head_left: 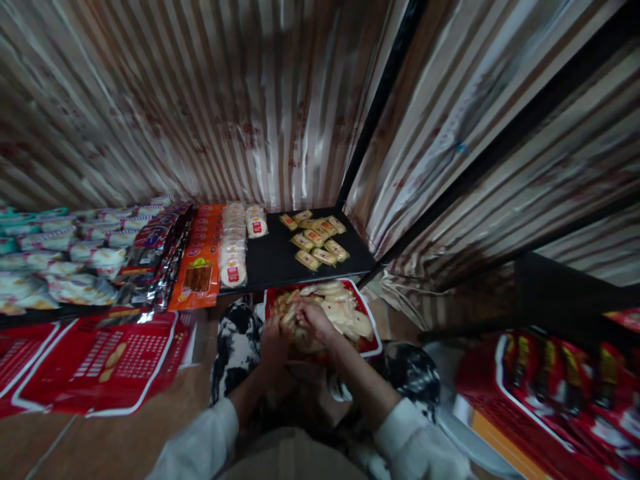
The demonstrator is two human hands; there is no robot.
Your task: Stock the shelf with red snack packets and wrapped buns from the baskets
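Between my knees is a red package (pixel 373 337) with a white edge, showing pale yellowish pieces on its face or inside; I cannot tell which. My right hand (pixel 314 319) is over its left half, with the fingers curled together. Close beside it, my left hand (pixel 275 341) is at the package's left side, its fingers bent in and partly hidden. The fingertips of both hands nearly meet. What they pinch is too blurred to make out. Just beyond the package, several small yellow wrapped snacks (pixel 314 238) lie on a black shelf (pixel 270 257).
White round packs (pixel 233 272), orange packets (pixel 197 267), dark shiny packets (pixel 155 247) and pale bags (pixel 83 287) line the shelf leftward. Below hang large red bags (pixel 100 367). At right stands a red container (pixel 530 393) of red packets. Striped curtains (pixel 240 100) and black posts (pixel 380 100) enclose the space.
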